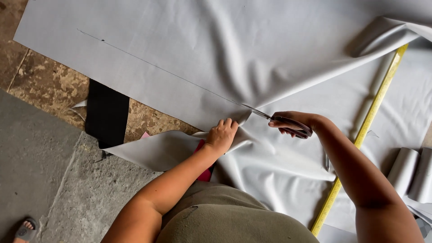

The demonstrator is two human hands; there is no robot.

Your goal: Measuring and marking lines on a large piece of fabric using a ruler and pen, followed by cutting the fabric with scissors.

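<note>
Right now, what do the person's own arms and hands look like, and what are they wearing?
Both arms are bare from the upper arm down: no sleeves show. The left hand and right hand wear no gloves, and no rings, watch or bracelet can be made out. The nails look short and unpainted, though they are small in this view. An olive-green garment covers the body below.

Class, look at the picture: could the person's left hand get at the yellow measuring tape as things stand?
Probably not easily. The left hand grips the cut edge of the grey fabric, while the yellow measuring tape lies beyond the right hand and its scissors, so the right forearm crosses the way.
</note>
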